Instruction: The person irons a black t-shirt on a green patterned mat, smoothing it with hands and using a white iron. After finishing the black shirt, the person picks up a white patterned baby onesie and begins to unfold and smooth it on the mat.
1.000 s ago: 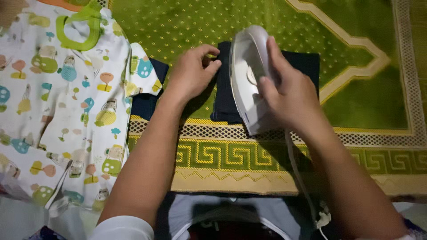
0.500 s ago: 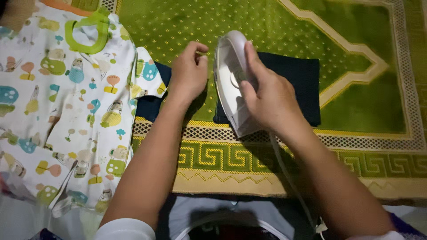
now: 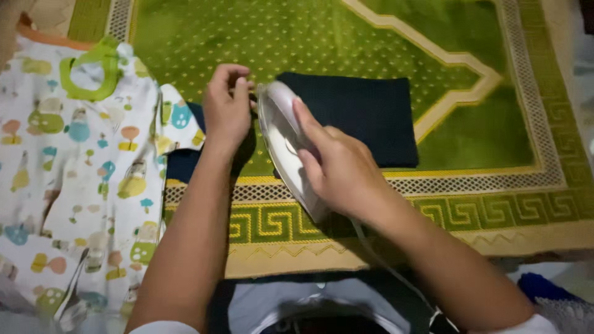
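Observation:
My right hand (image 3: 337,167) grips the handle of a white electric iron (image 3: 279,133), which rests on the left edge of a folded dark navy cloth (image 3: 362,117). That cloth lies flat on a green and gold patterned rug (image 3: 371,37). My left hand (image 3: 228,108) sits just left of the iron, fingers curled and pinching the cloth's left edge. The iron's cord (image 3: 383,266) trails back toward my body.
A white children's garment (image 3: 80,179) with colourful prints and a green neckline lies spread at the left, partly over another dark cloth (image 3: 182,164). The rug's gold border (image 3: 495,210) runs along the near side. A blue fabric (image 3: 544,287) shows at the lower right.
The iron has slid left across the navy cloth to its left edge, uncovering most of the cloth. My left hand moved left with it, and the view shifted.

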